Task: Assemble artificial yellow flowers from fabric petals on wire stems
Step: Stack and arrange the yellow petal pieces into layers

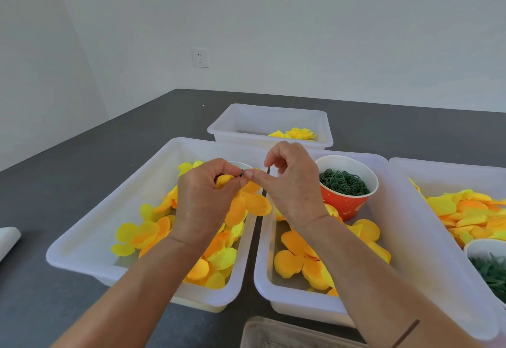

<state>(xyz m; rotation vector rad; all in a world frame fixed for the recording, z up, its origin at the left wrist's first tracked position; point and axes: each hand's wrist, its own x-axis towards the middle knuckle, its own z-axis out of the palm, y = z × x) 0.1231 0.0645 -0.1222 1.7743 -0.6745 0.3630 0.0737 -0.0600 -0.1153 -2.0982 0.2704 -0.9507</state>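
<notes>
My left hand (204,197) grips a partly built yellow-orange flower (246,202), whose petals hang below the fingers over the left tray (82,241). My right hand (293,183) pinches a small dark green piece (241,174) at the flower's top, fingertip to fingertip with the left hand. Loose yellow and orange fabric petals (145,232) lie in the left tray, and more petals (298,260) lie in the middle tray (262,273). A red paper cup (346,205) filled with green plastic rings (343,182) stands in the middle tray, right of my right hand.
A far tray (238,126) holds finished yellow flowers (298,133). The right tray (410,172) holds a petal pile (468,216) and a white cup (482,246) of green parts. A white object (8,238) lies at the left edge; a clear container (287,332) sits at the bottom.
</notes>
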